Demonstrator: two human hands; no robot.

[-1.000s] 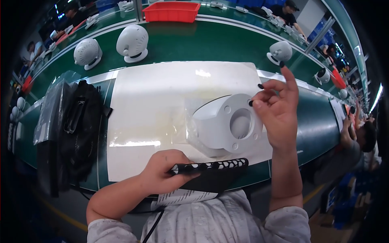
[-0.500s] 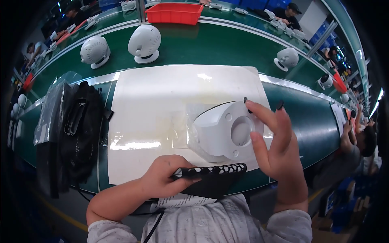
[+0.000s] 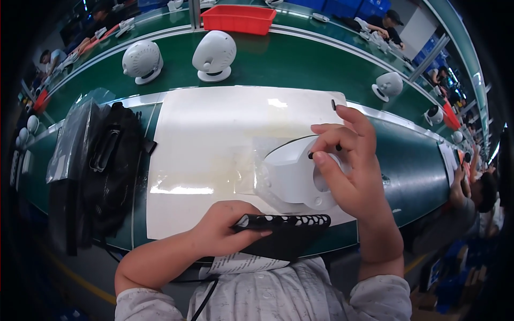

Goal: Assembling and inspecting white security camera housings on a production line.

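On a white mat (image 3: 187,134) lies a white rounded device (image 3: 286,174) with a broad flat base turned toward me, partly over a clear plastic bag (image 3: 262,195). Above that base hovers my right hand (image 3: 356,171), covering part of it. Its thumb and forefinger pinch a small black pad (image 3: 310,155). More small dark pieces show at the other fingertips, one of them a dark pad (image 3: 333,105) on a raised finger. My left hand (image 3: 225,227) is closed on the edge of a black sheet (image 3: 289,241) with a row of pale round spots, held near my body.
To the left lie a black mesh bag (image 3: 112,176) and clear plastic bags (image 3: 72,150). Several white devices stand on the green belt beyond, one a white camera-like unit (image 3: 214,53). A red bin (image 3: 238,20) sits farther back. Other people work at the far line and at the right.
My right hand's thumb and forefinger have come together on a small black pad, while another finger lifts away. The view has shifted slightly; my left hand still holds the sheet.
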